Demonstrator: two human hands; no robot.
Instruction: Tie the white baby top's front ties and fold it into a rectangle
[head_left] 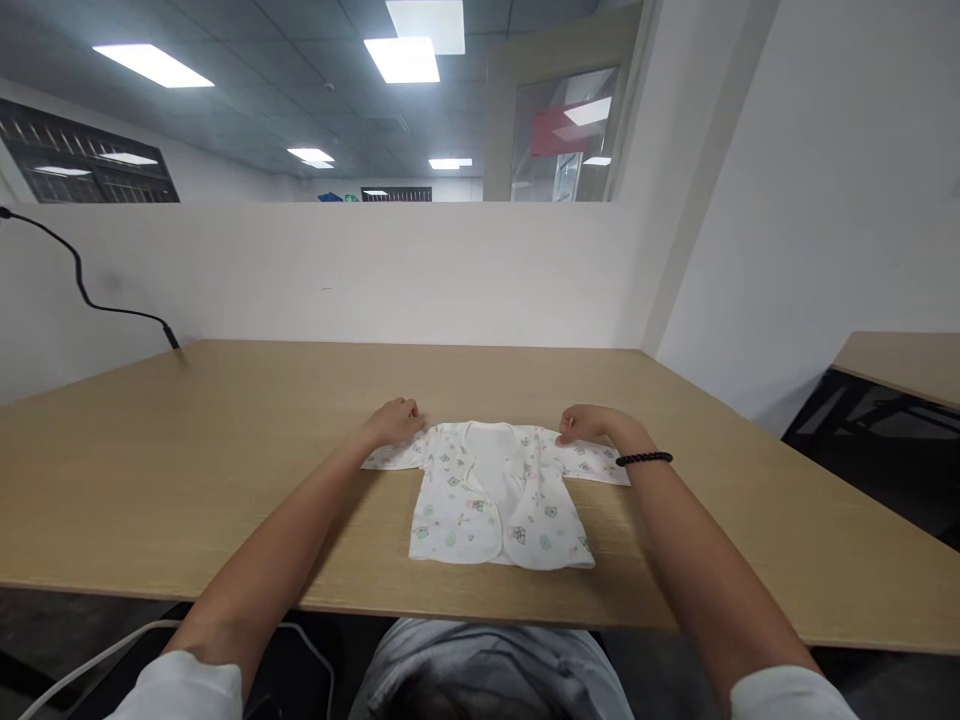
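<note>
A small white baby shirt [457, 510] with a print of little green, pink and grey figures lies spread on the table [225, 450]. Its neck points away from me, its sleeves stretch out to both sides, and its front edges meet near the hem. My left hand [397, 421], fingers curled together, is at the upper edge of the left sleeve. At the upper edge of the right sleeve, close to the shoulder, my right hand [589, 424] pinches the cloth. A black bead bracelet [643, 458] circles my right wrist.
A low white wall [420, 270] closes off the table's far side. At the left, a black flexible stalk [79, 270] reaches down to the tabletop. Another table [900, 355] stands at the right. White cable [97, 660] hangs below the front edge.
</note>
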